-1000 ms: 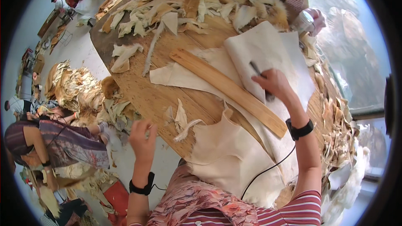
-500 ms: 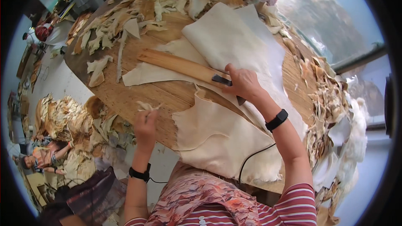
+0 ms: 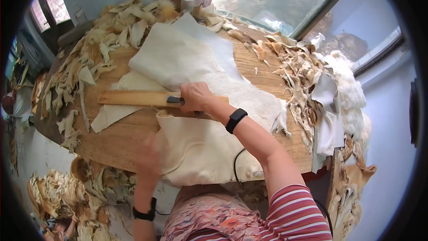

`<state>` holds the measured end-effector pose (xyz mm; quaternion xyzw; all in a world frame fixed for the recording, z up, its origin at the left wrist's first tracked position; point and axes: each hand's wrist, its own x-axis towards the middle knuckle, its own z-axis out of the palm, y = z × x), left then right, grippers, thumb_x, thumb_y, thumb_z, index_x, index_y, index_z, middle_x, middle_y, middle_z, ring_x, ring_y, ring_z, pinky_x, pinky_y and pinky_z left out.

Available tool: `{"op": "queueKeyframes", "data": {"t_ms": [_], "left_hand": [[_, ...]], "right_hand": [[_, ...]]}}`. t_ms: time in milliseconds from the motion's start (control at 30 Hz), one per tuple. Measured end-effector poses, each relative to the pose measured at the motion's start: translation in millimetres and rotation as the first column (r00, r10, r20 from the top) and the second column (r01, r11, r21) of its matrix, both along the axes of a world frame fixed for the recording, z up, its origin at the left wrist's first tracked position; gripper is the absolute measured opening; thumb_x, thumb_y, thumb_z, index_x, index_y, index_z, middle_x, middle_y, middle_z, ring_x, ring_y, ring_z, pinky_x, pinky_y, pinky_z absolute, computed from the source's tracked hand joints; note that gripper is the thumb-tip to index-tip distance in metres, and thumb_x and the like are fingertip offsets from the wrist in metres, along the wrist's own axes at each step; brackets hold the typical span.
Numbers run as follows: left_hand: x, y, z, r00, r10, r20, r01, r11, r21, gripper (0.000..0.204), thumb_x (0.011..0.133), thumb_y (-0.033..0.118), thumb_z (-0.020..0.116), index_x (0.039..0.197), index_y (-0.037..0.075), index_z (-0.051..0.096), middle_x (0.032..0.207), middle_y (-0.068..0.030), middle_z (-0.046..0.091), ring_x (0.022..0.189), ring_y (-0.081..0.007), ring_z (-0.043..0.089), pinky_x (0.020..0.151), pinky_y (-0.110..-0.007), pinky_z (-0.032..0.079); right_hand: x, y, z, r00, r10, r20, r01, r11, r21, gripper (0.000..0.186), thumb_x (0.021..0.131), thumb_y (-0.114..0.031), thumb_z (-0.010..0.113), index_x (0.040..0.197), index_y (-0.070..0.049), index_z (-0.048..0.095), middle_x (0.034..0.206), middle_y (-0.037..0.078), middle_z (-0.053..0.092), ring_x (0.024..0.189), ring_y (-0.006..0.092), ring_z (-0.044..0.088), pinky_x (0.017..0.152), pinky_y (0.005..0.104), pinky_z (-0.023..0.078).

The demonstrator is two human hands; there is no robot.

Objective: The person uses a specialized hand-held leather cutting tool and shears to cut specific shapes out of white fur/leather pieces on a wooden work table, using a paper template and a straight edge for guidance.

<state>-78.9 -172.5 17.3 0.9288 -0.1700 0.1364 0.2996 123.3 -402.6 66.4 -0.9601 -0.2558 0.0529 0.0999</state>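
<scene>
Pale hide (image 3: 178,58) lay mid-frame on the bench (image 3: 107,147) in the head view, wooden strip (image 3: 133,97) over part of it. Right hand (image 3: 195,97) gripped a dark tool (image 3: 174,100) at the strip; left hand (image 3: 148,156) blurred, couldn't tell open or closed. Looked partway: scraps (image 3: 96,38) heaped upper left, broad hide apparently left to work. Bare wood showed lower left and upper right of centre.
</scene>
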Motion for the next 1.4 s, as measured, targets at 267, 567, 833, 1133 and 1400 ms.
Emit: {"op": "queueKeyframes", "data": {"t_ms": [267,567,833,1133,1400], "left_hand": [[-1,-49,-1,0.987,0.108,-0.117,-0.092,0.986,0.137,0.060,0.087,0.019,0.062,0.139,-0.004,0.043,0.141,-0.0219,0.045,0.121,-0.0380,0.049,0.101,-0.043,0.041],[16,-61,-11,0.914,0.406,0.007,-0.364,0.811,0.459,0.083,0.083,0.046,0.067,0.140,-0.007,0.039,0.143,-0.0246,0.042,0.130,-0.0385,0.042,0.107,-0.046,0.035],[20,-51,-1,0.799,0.591,0.115,-0.538,0.615,0.576,0.069,0.087,0.047,0.063,0.131,-0.003,0.050,0.136,-0.0234,0.051,0.126,-0.0365,0.048,0.102,-0.046,0.040],[2,-110,16,0.934,0.315,0.169,-0.340,0.928,0.152,0.024,0.082,0.018,0.066,0.101,0.005,0.063,0.099,-0.0172,0.062,0.089,-0.0374,0.061,0.076,-0.045,0.048],[-55,-41,25,0.829,0.509,-0.232,-0.399,0.829,0.392,0.026,0.080,0.014,0.068,0.104,0.005,0.064,0.092,-0.0161,0.060,0.091,-0.0358,0.062,0.073,-0.042,0.051]], "right_hand": [[-52,-112,38,0.984,-0.149,0.094,0.154,0.986,-0.058,0.046,0.064,-0.038,0.076,0.086,-0.002,0.059,0.071,0.019,0.066,0.066,0.0356,0.066,0.062,0.0427,0.053],[-134,-374,3,0.727,-0.661,0.185,0.683,0.724,-0.098,0.048,0.066,-0.045,0.075,0.084,-0.001,0.064,0.072,0.019,0.066,0.071,0.0346,0.068,0.064,0.0420,0.054],[-138,-414,-25,0.688,-0.683,0.246,0.721,0.681,-0.128,0.055,0.069,-0.058,0.072,0.083,-0.005,0.065,0.079,0.021,0.068,0.076,0.0374,0.068,0.065,0.0474,0.053],[-108,-410,-27,0.746,-0.567,0.349,0.644,0.747,-0.162,0.056,0.076,-0.054,0.072,0.093,-0.002,0.064,0.101,0.020,0.062,0.089,0.0386,0.064,0.074,0.0481,0.051],[-152,-298,26,0.856,-0.391,-0.340,0.513,0.729,0.454,0.036,0.086,-0.014,0.070,0.119,-0.003,0.060,0.111,0.012,0.064,0.087,0.0195,0.063,0.065,0.0315,0.052]]}}
